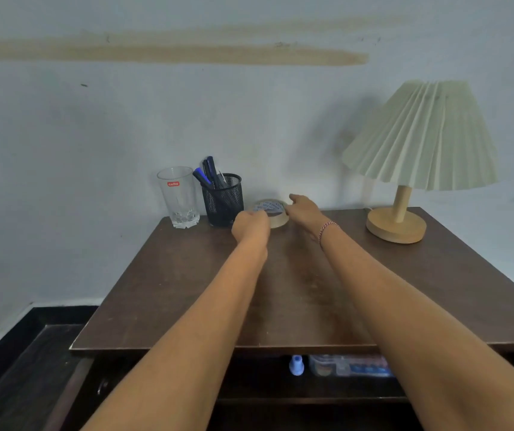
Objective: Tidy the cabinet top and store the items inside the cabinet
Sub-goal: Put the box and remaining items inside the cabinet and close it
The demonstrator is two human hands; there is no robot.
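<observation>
Head view. Both arms reach to the back of the dark brown wooden cabinet top (187, 290), where a beige roll of adhesive tape with a printed inner label (279, 221) lies flat, near the wall and just right of the black wire-mesh pen cup (223, 202).

The left hand (251, 227) is curled, fingers folded in at the roll's near-left rim, apparently gripping it; the fingertips themselves are hidden behind the back of the hand. The right hand (304, 211), with a red-and-white thread band (327, 228) at the wrist, meets the roll's right rim with fingers part-bent. Whether they pinch the rim or only steady it cannot be told.

Taking the roll from opposite sides probably keeps this light ring from sliding on the smooth top as it is lifted. The roll is not yet clear of the surface.

The cup stands upright so the blue and black pens (207, 174) stay gathered. A clear glass tumbler with a red label (178, 195) stands touching or just beside it on the left. The lamp with a pleated cream shade and round wooden base (395, 225) stands well apart at the right rear.

Below the front edge, the cabinet's open shelf holds a pale blue cap (296, 365) and a clear plastic box (349, 365), which suggests the storing is partly done.
</observation>
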